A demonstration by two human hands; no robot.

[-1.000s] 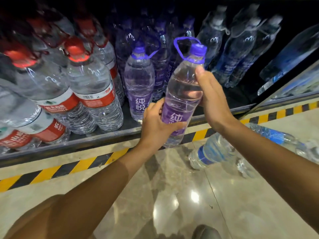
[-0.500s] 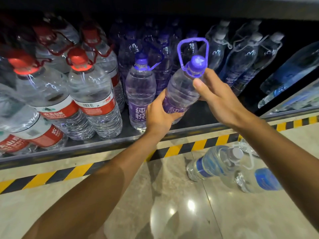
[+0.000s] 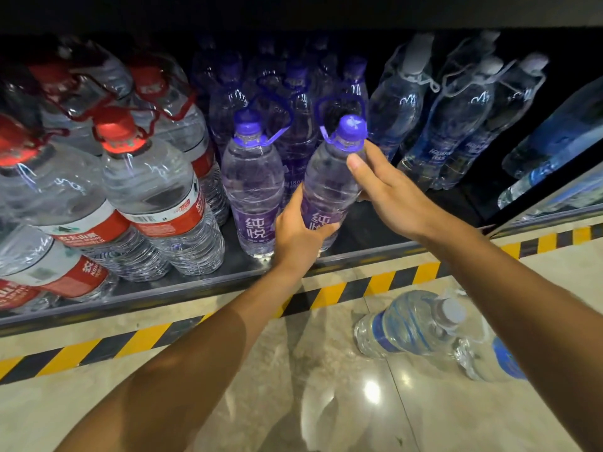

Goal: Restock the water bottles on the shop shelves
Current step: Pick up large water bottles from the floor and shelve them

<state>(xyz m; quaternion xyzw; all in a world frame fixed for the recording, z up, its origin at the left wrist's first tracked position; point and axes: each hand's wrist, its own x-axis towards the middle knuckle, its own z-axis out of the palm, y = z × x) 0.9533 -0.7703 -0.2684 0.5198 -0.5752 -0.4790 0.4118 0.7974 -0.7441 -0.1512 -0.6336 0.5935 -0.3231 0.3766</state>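
Note:
A purple-capped water bottle (image 3: 329, 177) with a purple label stands at the front of the bottom shelf (image 3: 182, 288), slightly tilted. My left hand (image 3: 298, 234) grips its lower body around the label. My right hand (image 3: 385, 187) holds its upper part just below the cap, thumb on the shoulder. A matching purple bottle (image 3: 253, 187) stands right beside it on the left, with more purple bottles behind in the dark.
Red-capped large bottles (image 3: 153, 197) fill the shelf's left side, and pale blue bottles (image 3: 453, 125) lean at the right. Two blue-labelled bottles (image 3: 408, 324) lie on the glossy floor at the lower right. A yellow-black hazard stripe (image 3: 346, 293) runs along the shelf base.
Both hands have carried the purple bottle from above the floor forward onto the shelf, next to the other purple bottle. The view has moved closer to the shelf.

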